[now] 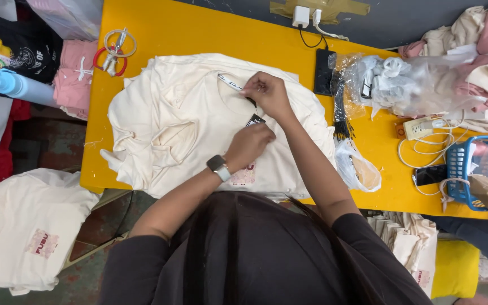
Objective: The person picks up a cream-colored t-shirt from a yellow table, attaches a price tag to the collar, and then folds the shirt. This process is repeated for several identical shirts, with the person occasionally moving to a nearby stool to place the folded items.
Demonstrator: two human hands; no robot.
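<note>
We've got a cream t-shirt (pixel 182 124) spread on the yellow counter (pixel 199 34). Right hand (pixel 269 93) fingers pinch the neck label (pixel 230 82); left hand (pixel 249 144) fingers pinch a black hang tag (pixel 255 120) right below.

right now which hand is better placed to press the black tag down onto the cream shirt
Probably the left hand: it rests right beside the black tag on the cream shirt. The right hand sits higher at the collar, pinching the white neck label.
</note>
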